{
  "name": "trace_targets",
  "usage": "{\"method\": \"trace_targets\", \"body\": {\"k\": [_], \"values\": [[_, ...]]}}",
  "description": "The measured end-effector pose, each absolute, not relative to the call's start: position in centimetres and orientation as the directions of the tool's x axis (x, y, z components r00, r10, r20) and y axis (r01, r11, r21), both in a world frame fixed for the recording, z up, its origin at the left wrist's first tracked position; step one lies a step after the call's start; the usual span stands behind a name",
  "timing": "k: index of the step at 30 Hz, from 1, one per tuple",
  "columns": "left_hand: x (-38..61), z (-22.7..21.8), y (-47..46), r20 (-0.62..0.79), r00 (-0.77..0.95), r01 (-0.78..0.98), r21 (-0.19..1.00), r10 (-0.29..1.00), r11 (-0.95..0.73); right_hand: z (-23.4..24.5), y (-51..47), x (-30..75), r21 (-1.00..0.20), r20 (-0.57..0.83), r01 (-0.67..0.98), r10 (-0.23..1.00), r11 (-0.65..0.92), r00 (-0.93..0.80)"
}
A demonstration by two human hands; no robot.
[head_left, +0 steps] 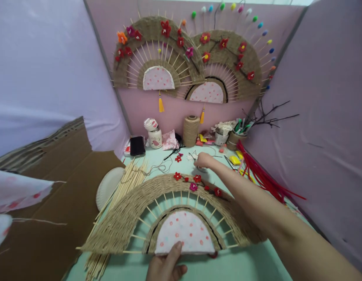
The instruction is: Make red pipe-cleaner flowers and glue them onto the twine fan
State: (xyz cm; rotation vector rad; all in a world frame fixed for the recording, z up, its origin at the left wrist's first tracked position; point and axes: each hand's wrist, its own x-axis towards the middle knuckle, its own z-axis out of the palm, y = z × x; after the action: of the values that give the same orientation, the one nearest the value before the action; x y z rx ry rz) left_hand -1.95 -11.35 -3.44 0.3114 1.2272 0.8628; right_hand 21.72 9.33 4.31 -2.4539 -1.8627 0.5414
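Observation:
My left hand (168, 265) grips the lower edge of a woven fan (119, 218), thumb on top of its white, flower-dotted half-round centre (185, 234). Red and magenta flowers (197, 178) and a dark twig decorate the fan's upper right band. Beyond the fan, my right hand (204, 160) reaches down to the table beside a little heap of white bits (192, 156). Its fingers are bent together, and what lies between them is too small to make out. Just left of the heap lies a loose red flower (178, 159).
Thin sticks (134, 175) and brown cardboard (66, 187) lie at the left. A twine spool (191, 130), a white jar (155, 138) and a pot (236, 139) with twigs stand at the back. Red pipe cleaners (265, 175) spread at the right. Two finished-looking fans (157, 31) hang on the wall.

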Motion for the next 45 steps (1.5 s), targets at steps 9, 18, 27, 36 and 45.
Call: {"method": "trace_targets", "body": {"k": [9, 18, 27, 36, 45], "values": [[1.4, -1.4, -8.7, -0.627, 0.206, -0.406, 0.643, 0.751, 0.649, 11.5, 0.1, 25.6, -0.524, 0.12, 0.832, 0.951, -0.182, 0.284], [0.9, -1.0, -9.1, -0.611, 0.331, -0.44, 0.575, 0.719, 0.69, 5.8, -14.1, 20.9, -0.772, -0.077, 0.634, 0.983, 0.046, -0.166], [0.3, -0.5, -10.5, -0.665, 0.37, -0.54, 0.414, 0.648, 0.733, -3.2, -17.3, 16.9, -0.45, 0.124, 0.85, 0.962, 0.273, -0.244], [-0.3, -0.2, -10.4, -0.699, 0.369, -0.554, 0.363, 0.612, 0.749, -3.7, -19.2, 17.5, -0.511, 0.167, 0.75, 0.905, 0.42, -0.393], [-2.6, -0.4, -12.0, -0.688, 0.441, -0.285, 0.502, 0.577, 0.817, -0.7, -19.6, 18.3, -0.658, 0.142, 0.692, 0.951, 0.297, -0.274]]}}
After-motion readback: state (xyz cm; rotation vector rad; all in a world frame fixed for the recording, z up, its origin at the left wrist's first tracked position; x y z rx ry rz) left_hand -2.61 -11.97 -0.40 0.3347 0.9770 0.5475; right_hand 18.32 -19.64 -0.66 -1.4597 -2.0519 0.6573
